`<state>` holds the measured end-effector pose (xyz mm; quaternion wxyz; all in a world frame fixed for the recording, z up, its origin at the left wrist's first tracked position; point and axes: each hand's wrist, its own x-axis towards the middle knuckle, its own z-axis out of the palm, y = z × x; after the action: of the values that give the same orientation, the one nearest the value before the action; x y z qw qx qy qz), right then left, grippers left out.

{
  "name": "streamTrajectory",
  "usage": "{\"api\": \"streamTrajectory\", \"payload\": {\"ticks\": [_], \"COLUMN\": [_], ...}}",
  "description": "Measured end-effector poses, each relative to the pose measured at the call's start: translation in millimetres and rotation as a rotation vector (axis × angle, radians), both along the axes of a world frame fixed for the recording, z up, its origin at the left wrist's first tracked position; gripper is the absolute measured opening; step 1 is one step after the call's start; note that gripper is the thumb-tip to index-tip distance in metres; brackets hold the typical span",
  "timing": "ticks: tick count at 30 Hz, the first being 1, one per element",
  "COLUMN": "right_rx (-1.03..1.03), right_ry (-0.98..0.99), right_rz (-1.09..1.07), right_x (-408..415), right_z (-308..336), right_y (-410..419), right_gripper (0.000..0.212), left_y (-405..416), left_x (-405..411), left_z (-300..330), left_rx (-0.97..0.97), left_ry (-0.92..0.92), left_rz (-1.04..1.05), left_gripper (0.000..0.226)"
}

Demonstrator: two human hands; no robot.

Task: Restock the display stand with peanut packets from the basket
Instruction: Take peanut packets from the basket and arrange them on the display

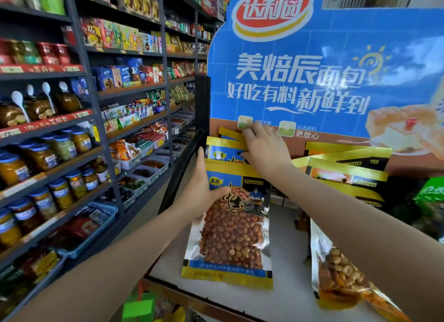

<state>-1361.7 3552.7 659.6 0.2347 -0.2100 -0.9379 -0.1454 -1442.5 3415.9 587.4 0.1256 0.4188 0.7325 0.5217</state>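
A yellow and blue peanut packet (233, 228) hangs in front of the display stand (324, 69), with red-brown peanuts showing through its clear window. My left hand (201, 184) grips it by the upper left edge. Behind it hang more peanut packets (224, 151) in a row. My right hand (262, 148) rests on the yellow tops of those rear packets, fingers spread. Further packets (346, 170) hang on the stand's right side, and one (336, 271) hangs lower right, partly behind my right forearm. A bit of green basket (138, 308) shows at the bottom edge.
Dark store shelves (96, 100) run along the left, filled with jars, boxes, snack bags and a blue crate (96, 222). The stand's white lower shelf (283, 230) lies below the packets. A green bag (430, 192) sits at the right edge.
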Motion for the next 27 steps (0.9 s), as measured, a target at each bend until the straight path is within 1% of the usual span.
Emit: {"api": "streamTrajectory", "payload": {"ticks": [2, 3, 5, 7, 8, 10, 11, 12, 13, 14, 15, 16, 18, 20, 22, 24, 27], "right_rx": [0.024, 0.036, 0.027, 0.029, 0.039, 0.077, 0.094, 0.078, 0.013, -0.099, -0.224, -0.32, -0.375, -0.376, -0.358, -0.245, 0.027], "right_ry": [0.04, 0.053, 0.043, 0.008, -0.014, 0.0, 0.063, 0.175, 0.308, 0.411, 0.475, 0.491, 0.455, 0.428, 0.4, 0.314, 0.12], "right_rz": [0.003, 0.008, 0.018, 0.046, 0.062, 0.091, 0.097, 0.075, 0.057, 0.036, 0.004, -0.02, -0.051, -0.036, -0.047, -0.06, -0.081], "right_x": [2, 2, 3, 0, -1, 3, 5, 10, 18, 27, 35, 39, 41, 38, 33, 29, 26], "right_z": [-5, -7, -10, -16, -18, -19, -18, -17, -16, -13, -10, -10, -9, -13, -15, -17, -18], "right_y": [0, 0, -2, -3, -4, -6, -3, 1, 6, 10, 12, 16, 13, 5, -1, -3, -3], "right_gripper": [0.048, 0.043, 0.035, 0.042, 0.049, 0.055, 0.053, 0.049, 0.044, 0.039, 0.034, 0.032, 0.037, 0.045, 0.053, 0.059, 0.055], "left_y": [-4, -7, -15, -19, -20, -21, -20, -20, -20, -20, -20, -20, -19, -19, -21, -23, -29], "left_x": [5, 9, 17, 21, 21, 19, 18, 19, 19, 19, 18, 16, 16, 16, 16, 16, 17], "left_z": [-8, -10, -9, -10, -10, -9, -9, -7, -8, -8, -10, -12, -15, -16, -14, -13, -17], "left_rx": [-0.024, -0.044, -0.094, -0.081, -0.075, -0.073, -0.076, -0.084, -0.098, -0.106, -0.108, -0.109, -0.112, -0.108, -0.117, -0.143, -0.178], "left_ry": [-0.005, -0.011, 0.009, 0.048, 0.044, 0.011, 0.004, -0.004, -0.021, -0.038, -0.056, -0.07, -0.107, -0.155, -0.156, -0.136, -0.11], "left_rz": [0.014, 0.028, 0.06, 0.024, 0.004, -0.025, -0.04, -0.047, -0.047, -0.048, -0.049, -0.048, -0.045, -0.059, -0.086, -0.094, -0.088], "left_gripper": [0.117, 0.117, 0.105, 0.085, 0.081, 0.084, 0.089, 0.095, 0.102, 0.106, 0.108, 0.11, 0.111, 0.111, 0.109, 0.111, 0.117]}}
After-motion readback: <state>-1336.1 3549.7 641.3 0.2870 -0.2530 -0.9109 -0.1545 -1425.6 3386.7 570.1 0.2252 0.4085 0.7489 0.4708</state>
